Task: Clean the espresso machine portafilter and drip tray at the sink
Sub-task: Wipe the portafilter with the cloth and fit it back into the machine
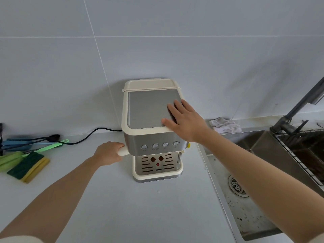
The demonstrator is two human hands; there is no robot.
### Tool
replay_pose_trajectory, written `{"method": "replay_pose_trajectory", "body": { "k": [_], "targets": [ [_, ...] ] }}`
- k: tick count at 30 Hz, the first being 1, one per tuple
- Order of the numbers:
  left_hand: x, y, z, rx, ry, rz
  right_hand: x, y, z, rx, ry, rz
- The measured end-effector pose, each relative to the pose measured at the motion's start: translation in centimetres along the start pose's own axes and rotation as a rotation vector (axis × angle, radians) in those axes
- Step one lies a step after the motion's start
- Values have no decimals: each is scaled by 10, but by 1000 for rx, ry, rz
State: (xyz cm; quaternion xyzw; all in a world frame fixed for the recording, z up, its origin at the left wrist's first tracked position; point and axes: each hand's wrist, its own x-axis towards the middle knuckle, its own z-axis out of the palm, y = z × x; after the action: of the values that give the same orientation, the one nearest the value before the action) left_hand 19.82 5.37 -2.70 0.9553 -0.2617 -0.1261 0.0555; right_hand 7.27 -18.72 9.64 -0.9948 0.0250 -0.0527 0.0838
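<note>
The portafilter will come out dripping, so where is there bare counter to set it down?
Free: the counter in front of the espresso machine, from the sponges across to the sink rim. The strip between machine and sink is narrow. Crowded: far left, with sponges and long-handled tools.

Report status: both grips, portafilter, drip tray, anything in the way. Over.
Left-hand grip holds portafilter handle, portafilter in machine. Right-hand grip flat on espresso machine top. Drip tray seated, untouched. Nothing in the way.
</note>
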Motion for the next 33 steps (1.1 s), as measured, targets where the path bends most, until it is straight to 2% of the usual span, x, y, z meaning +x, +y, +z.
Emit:
{"method": "replay_pose_trajectory", "body": {
  "k": [16, 33],
  "targets": [
    [0, 2, -2, -64, -31, -46, -1, -2, 0, 23, 36, -12],
    [-27, 18, 20, -58, 117, -140, 1, 0, 3, 31, 51, -14]
  ]
}}
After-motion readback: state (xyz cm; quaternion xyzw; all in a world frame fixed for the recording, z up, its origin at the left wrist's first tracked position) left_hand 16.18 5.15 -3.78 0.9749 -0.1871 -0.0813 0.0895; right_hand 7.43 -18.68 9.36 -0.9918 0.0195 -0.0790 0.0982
